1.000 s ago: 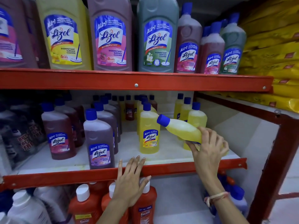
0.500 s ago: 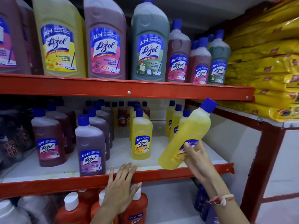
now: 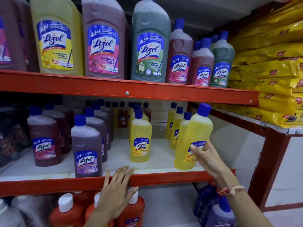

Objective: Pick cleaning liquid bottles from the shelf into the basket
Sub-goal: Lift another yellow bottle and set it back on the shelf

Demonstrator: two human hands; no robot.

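Note:
My right hand (image 3: 208, 158) grips a yellow Lizol bottle (image 3: 196, 128) with a blue cap around its label. The bottle leans slightly right, and its base is at the front right of the middle shelf (image 3: 164, 177). Behind it stand more yellow bottles (image 3: 176, 126), and another yellow bottle (image 3: 140, 136) stands alone mid-shelf. My left hand (image 3: 116, 192) lies flat on the shelf's red front rail with its fingers spread and holds nothing. No basket is in view.
Purple (image 3: 86, 148) and maroon bottles (image 3: 44, 136) fill the shelf's left half. Large Lizol bottles (image 3: 149, 46) line the upper shelf (image 3: 127, 92). Orange bottles with white caps (image 3: 132, 213) stand below my left hand. Yellow bags (image 3: 270, 71) are stacked at the right.
The yellow bottle has swung from lying sideways, cap left, to nearly upright, and has come down to the shelf's front right. My left hand stayed on the rail.

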